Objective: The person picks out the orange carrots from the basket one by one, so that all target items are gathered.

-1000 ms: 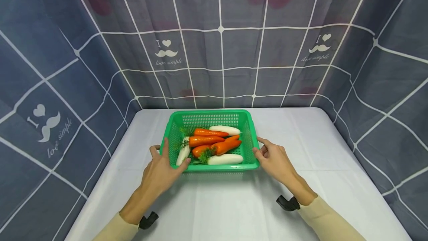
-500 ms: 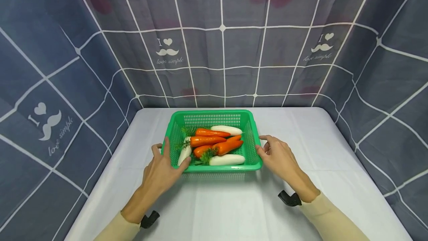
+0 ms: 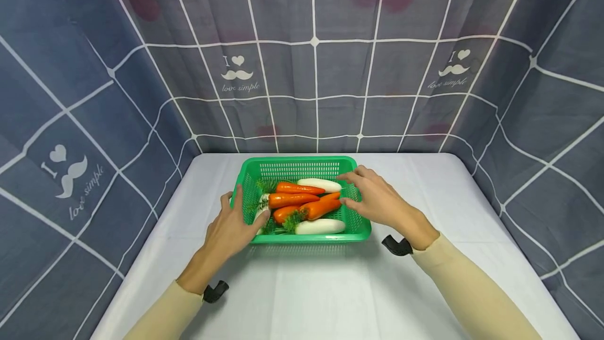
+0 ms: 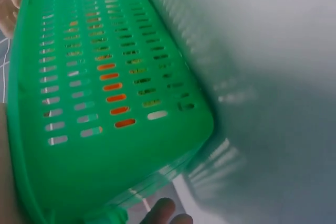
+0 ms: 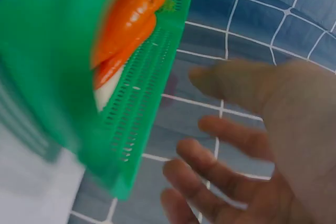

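A green plastic basket (image 3: 311, 238) stands on the white-covered table, holding several orange carrots (image 3: 292, 200) with green tops and white radishes (image 3: 321, 226). My left hand (image 3: 231, 232) grips the basket's front left corner, thumb over the rim and fingers outside the left end. Its fingertips (image 4: 164, 209) show below the basket's end in the left wrist view. Over the basket's right side, my right hand (image 3: 382, 201) hovers with fingers spread, holding nothing. The right wrist view has that hand (image 5: 247, 166) apart from the basket, near the carrots (image 5: 128, 17).
White cloth covers the table (image 3: 321, 293). Dark grey-blue checked curtains (image 3: 340, 72) hang behind it and at both sides. A black wrist mount (image 3: 397, 245) sits on the right wrist, another mount (image 3: 216, 291) on the left.
My right hand has let go of the basket's right rim and moved up and leftward over the basket. My left hand stays at the left corner, and the basket stays put.
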The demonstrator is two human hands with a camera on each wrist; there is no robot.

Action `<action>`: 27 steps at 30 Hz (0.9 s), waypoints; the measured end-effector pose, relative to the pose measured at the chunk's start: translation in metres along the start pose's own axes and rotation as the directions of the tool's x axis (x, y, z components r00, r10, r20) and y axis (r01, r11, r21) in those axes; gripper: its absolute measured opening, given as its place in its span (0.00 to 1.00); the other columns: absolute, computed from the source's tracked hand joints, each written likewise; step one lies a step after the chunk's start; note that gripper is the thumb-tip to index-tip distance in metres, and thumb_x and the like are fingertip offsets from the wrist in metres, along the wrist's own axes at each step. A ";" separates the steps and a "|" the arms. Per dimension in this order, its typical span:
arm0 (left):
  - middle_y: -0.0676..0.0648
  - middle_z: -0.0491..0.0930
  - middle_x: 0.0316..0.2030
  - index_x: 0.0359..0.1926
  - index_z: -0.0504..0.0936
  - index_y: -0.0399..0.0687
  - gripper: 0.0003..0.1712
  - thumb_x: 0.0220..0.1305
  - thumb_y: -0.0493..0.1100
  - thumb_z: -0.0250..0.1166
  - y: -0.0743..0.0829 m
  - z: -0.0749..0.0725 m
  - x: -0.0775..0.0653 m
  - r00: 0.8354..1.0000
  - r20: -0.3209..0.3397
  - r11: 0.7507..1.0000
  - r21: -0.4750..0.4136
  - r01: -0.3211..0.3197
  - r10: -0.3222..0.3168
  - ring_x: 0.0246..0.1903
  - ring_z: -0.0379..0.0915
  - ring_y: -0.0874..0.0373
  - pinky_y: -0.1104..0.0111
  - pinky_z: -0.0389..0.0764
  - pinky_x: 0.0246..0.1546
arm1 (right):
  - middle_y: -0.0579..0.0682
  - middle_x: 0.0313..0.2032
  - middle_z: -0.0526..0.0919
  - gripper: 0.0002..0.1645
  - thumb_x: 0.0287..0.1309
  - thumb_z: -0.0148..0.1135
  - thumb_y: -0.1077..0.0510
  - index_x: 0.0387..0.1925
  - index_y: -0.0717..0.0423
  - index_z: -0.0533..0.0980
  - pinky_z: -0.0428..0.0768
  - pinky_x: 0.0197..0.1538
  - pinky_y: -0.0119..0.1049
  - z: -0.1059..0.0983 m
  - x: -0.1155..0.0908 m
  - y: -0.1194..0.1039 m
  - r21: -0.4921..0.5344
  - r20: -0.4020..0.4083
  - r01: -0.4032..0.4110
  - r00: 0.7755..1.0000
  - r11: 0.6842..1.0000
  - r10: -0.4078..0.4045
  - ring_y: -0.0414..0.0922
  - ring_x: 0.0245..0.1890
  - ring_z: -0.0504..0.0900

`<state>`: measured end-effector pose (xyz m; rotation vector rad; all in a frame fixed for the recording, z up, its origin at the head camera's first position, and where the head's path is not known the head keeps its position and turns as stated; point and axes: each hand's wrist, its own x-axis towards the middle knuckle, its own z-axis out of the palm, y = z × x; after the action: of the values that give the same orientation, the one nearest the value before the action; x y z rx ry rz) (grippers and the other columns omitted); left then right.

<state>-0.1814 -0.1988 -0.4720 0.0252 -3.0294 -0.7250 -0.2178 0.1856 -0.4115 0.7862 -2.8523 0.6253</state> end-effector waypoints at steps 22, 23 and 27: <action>0.31 0.43 0.95 0.97 0.42 0.44 0.66 0.83 0.77 0.62 -0.001 0.000 0.014 0.999 -0.003 0.999 0.027 -0.045 0.045 0.55 0.90 0.28 0.58 0.80 0.21 | 0.52 0.66 0.90 0.33 0.68 0.87 0.57 0.72 0.52 0.87 0.86 0.73 0.51 0.039 0.071 -0.018 0.079 0.445 0.232 0.862 0.969 -0.243 0.52 0.64 0.87; 0.31 0.43 0.95 0.97 0.42 0.44 0.66 0.83 0.77 0.62 -0.001 0.000 0.014 0.999 -0.003 0.999 0.028 -0.043 0.043 0.56 0.89 0.27 0.58 0.80 0.22 | 0.52 0.66 0.91 0.33 0.68 0.87 0.57 0.71 0.51 0.88 0.86 0.73 0.51 0.040 0.072 -0.018 0.080 0.449 0.231 0.860 0.970 -0.242 0.51 0.63 0.87; 0.31 0.42 0.95 0.98 0.41 0.45 0.65 0.84 0.77 0.61 -0.001 0.001 0.013 0.999 0.001 0.999 0.031 -0.039 0.039 0.58 0.88 0.27 0.58 0.80 0.24 | 0.49 0.63 0.92 0.31 0.68 0.86 0.59 0.70 0.48 0.89 0.87 0.73 0.50 0.045 0.075 -0.018 0.081 0.472 0.206 0.854 0.975 -0.219 0.49 0.64 0.88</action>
<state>-0.1946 -0.1998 -0.4734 -0.0328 -3.0325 -0.6753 -0.2728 0.1181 -0.4297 1.4187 -3.1122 0.4938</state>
